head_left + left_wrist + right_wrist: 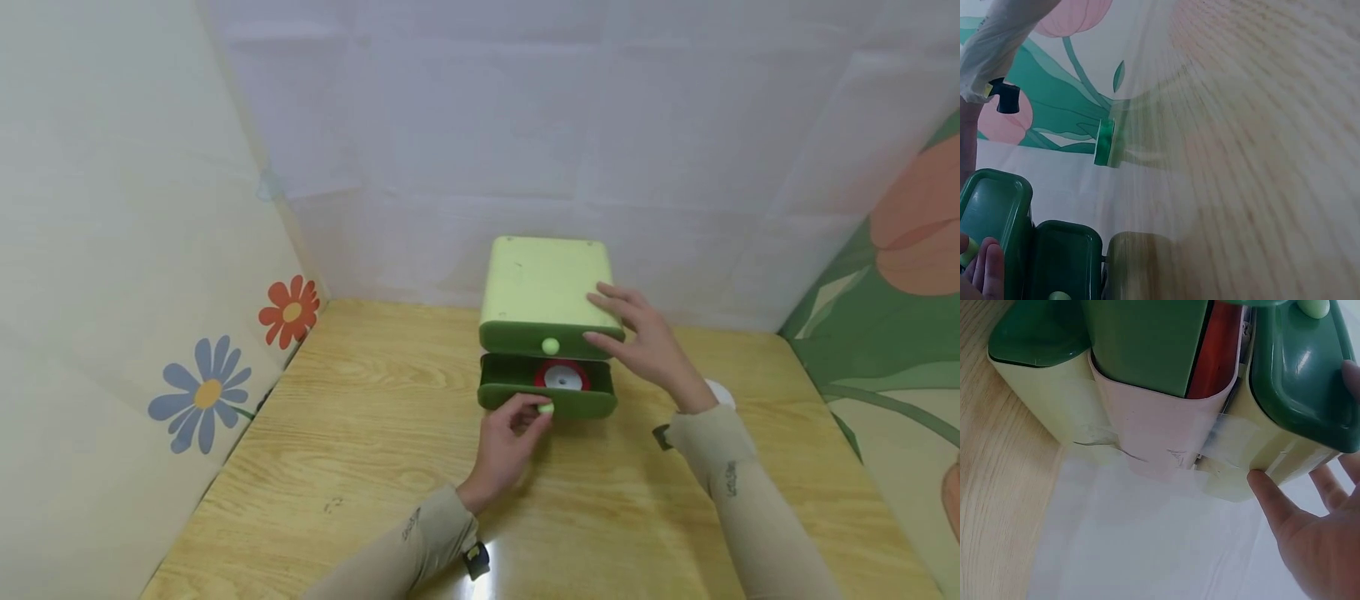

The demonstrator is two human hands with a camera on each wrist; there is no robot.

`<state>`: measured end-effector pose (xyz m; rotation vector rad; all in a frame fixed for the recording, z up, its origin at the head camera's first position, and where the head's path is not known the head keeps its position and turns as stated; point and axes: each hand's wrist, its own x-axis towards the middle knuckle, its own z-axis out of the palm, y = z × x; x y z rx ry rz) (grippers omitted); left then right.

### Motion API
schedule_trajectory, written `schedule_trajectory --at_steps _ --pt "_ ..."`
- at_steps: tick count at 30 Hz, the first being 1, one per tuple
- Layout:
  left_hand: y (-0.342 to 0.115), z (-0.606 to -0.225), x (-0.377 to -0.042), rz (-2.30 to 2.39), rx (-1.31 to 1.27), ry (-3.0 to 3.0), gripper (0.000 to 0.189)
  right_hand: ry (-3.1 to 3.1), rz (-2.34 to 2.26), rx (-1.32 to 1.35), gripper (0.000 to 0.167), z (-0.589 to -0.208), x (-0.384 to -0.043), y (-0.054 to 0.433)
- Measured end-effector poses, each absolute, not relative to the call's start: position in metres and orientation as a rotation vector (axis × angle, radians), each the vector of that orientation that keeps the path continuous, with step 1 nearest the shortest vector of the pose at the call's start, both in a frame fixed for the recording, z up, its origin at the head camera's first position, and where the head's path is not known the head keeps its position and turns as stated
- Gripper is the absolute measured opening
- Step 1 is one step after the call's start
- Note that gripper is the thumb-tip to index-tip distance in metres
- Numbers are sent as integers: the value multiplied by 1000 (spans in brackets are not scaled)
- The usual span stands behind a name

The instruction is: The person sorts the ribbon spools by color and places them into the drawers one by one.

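Your left hand [508, 433] pinches the pale knob [546, 408] of the lower drawer [547, 398], which stands pulled out on the wooden surface [360, 450] with a red-and-white tape roll [562, 377] inside. Your right hand [641, 337] rests, fingers straight and relaxed, on the top right corner of the green drawer box [546, 287], gripping nothing.

A little green box with two drawers

The drawer box [545, 283] sits on the wooden table by the white wall. Its top is light green. The top drawer [550, 342] is shut. The bottom drawer [546, 398] is pulled out a bit, and a red and white tape roll [562, 377] lies inside.
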<state>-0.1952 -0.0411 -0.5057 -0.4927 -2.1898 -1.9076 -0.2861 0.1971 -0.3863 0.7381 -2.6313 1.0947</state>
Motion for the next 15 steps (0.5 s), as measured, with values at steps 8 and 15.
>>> schedule_trajectory --at_steps 8,15 --pt "-38 -505 -203 -1905 -486 -2188 17 -2618 1093 735 62 -384 -286 199" --pt "-43 -507 -211 -1888 -465 -2195 17 -2631 1079 736 63 -386 -286 196"
